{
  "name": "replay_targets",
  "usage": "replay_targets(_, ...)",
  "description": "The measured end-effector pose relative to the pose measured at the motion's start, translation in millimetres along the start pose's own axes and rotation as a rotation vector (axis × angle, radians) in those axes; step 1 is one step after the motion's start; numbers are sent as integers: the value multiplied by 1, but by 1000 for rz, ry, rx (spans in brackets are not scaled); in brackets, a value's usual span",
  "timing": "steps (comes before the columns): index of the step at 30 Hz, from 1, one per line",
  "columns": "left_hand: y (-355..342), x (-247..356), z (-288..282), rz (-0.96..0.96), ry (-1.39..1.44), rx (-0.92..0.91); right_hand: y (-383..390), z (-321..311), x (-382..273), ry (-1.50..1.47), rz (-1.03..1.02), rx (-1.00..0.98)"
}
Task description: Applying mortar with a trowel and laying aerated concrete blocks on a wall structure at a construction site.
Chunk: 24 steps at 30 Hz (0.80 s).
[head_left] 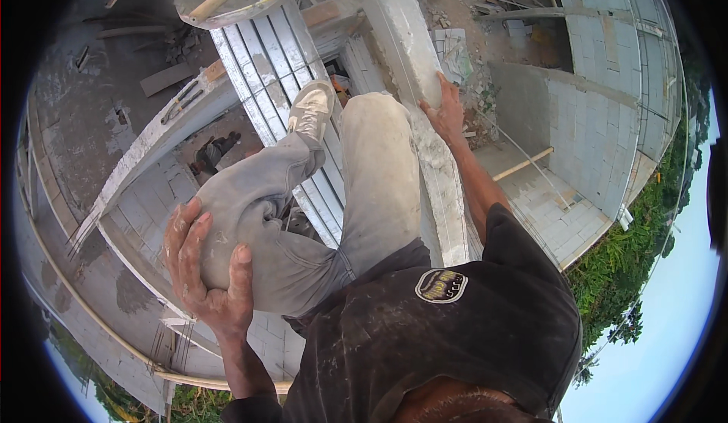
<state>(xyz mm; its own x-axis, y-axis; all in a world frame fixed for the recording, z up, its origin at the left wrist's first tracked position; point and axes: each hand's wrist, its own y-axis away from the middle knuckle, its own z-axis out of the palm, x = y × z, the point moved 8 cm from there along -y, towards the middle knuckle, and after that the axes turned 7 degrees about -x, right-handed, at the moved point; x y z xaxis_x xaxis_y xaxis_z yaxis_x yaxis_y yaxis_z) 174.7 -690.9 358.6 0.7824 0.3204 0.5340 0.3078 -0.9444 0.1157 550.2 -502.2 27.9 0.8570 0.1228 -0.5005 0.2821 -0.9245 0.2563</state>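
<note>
My left hand [214, 267] is raised beside my bent left knee, its fingers spread and curved, with nothing in them. Whether it touches the grey trouser leg [262, 195] I cannot tell. My right hand [447, 111] rests against the side of a rough concrete beam [406, 36], fingers stretched along its edge and holding nothing. Beneath me lies a platform of ribbed metal planks [262, 63]. One dusty shoe [312, 104] is over the planks. At the far end stands a round tub [235, 17], a wooden-handled tool [212, 2] lying at its rim.
A thin string [523, 150] runs along the right. Block walls [591, 120] stand on that side, well below me. To the left, a concrete beam [144, 150] curves across the view above a lower floor [83, 120]. Debris [455, 51] lies far below. Trees [622, 271] grow beyond.
</note>
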Motion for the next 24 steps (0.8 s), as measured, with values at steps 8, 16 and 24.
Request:
replay_targets(8,-2,0,2,-13,14,-16,4,10,6,-40,56,0)
replay_targets(16,-7,6,2,4,-5,-7,4,5,-5,-20,10,55)
replay_targets(24,-5,5,3,-20,1,-21,5,8,3,-48,13,19)
